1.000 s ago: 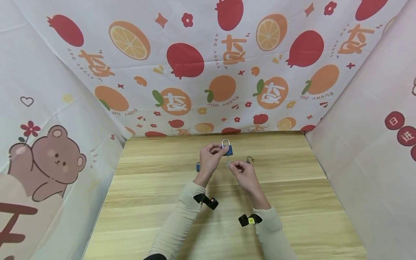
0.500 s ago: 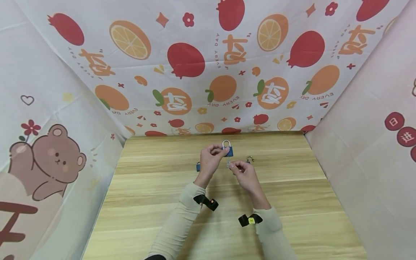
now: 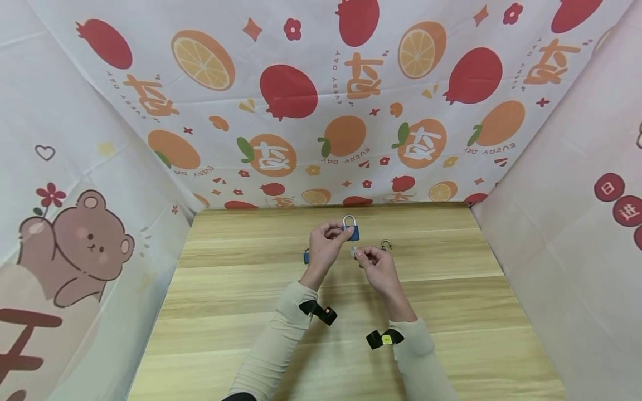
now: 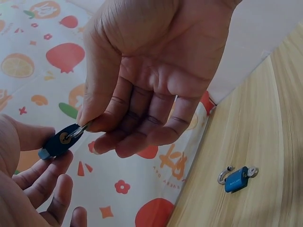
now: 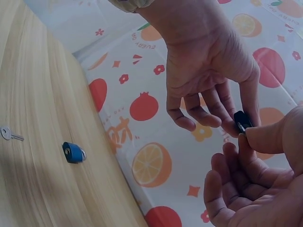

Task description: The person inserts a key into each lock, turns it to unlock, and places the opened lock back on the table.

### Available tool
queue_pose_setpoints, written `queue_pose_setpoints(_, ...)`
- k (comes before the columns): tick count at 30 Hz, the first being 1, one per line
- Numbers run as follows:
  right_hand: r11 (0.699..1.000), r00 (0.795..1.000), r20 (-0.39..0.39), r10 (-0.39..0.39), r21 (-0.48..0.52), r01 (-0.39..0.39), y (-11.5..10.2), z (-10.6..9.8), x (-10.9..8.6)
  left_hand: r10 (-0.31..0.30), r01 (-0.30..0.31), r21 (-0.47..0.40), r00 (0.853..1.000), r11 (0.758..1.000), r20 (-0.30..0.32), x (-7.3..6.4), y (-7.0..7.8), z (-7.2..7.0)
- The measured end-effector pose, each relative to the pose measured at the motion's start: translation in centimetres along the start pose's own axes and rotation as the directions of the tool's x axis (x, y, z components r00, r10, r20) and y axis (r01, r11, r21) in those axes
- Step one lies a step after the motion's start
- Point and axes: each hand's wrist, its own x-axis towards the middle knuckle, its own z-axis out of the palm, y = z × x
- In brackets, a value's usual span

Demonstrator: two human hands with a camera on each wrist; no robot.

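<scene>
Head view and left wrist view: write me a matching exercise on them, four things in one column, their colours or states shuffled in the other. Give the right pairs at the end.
Things
1. Table
2. Right hand
3. Padlock at the lower right of the left wrist view
4. Left hand

Colours or states
A. Holds a blue padlock with its shackle upward in the head view
B. Shackle open
C. Pale, yellowish wood grain
D. Pinches a key between thumb and finger

Right pairs
1-C, 2-D, 3-B, 4-A
</scene>
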Motion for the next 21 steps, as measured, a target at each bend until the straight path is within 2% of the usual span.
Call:
queue_pose_setpoints(13, 0.999, 0.998, -0.057, -0.039, 0.030, 0.041, -0.08, 0.63, 0.20, 0.003, -0.003, -0.010, 1.000, 1.000, -0.021, -0.04, 0.19, 0.10)
queue_pose_setpoints(21, 0.999, 0.996, -0.088, -0.013, 0.047, 0.017, -0.32, 0.91, 0.23, 0.014, -0.014, -0.011, 0.999, 1.000, -0.031, -0.12, 0.13, 0.20)
